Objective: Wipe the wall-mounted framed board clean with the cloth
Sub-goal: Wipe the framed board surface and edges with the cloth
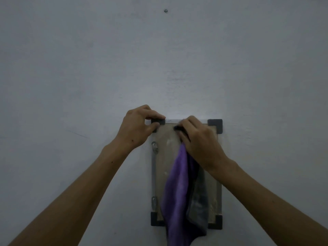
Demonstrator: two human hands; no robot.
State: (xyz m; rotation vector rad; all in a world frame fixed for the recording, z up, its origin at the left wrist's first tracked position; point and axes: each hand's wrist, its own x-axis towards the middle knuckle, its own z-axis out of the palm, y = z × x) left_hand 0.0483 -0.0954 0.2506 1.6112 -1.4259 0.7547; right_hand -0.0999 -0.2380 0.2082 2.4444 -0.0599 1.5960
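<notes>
Right hand [196,139]: fingers curled round a bunch of cloth [179,189], pressing it against the top of the board [166,157], just under the upper frame edge. Left hand [140,125]: thumb and forefinger pinching the top-left corner piece [158,121], steadying the frame.

Cloth: purple, only a small wad under the fingers; the rest hanging loose down the middle of the board, past the bottom edge. A darker, greyish fold alongside the purple; cannot tell whether other face or second layer.

Board: portrait, dull pane with pale streaks and smears, dark corner pieces at all four corners, two small metal brackets [154,147] on the left rail. Fixed to a plain grey wall [88,68]; one small fastener [166,10] high above.

Risks, as judged from here:
- Small contact patch. Wad only, so narrow strokes; streaks likely left between passes.
- Hanging tail. Could drag loosened dirt back over wiped area, or snag on a bracket or lower corner piece during a sideways sweep.
- Hard downward push. Could shift or tilt the frame if mounts loose; left pinch at one corner gives limited hold.
- Corner piece. Might slip off under the pinch if only clipped on.
- Edges under corner pieces probably missed.
</notes>
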